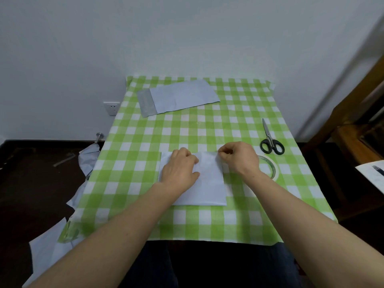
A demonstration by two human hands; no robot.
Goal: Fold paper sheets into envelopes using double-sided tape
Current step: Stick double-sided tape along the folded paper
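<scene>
A folded white paper sheet (209, 183) lies on the green checked tablecloth near the front of the table. My left hand (179, 167) lies flat on the sheet's left half, fingers spread and pressing down. My right hand (239, 155) is at the sheet's upper right corner, thumb and forefinger pinched together on something small there; whether it is tape backing or the paper edge I cannot tell. A roll of double-sided tape (268, 165) lies just right of the sheet, partly hidden under my right wrist.
Black-handled scissors (270, 140) lie at the right, beyond the tape. A finished white envelope (178, 96) rests at the far left of the table (228, 221). Loose paper sheets (47, 252) hang and lie off the table's left side. A wooden chair (353, 125) stands to the right.
</scene>
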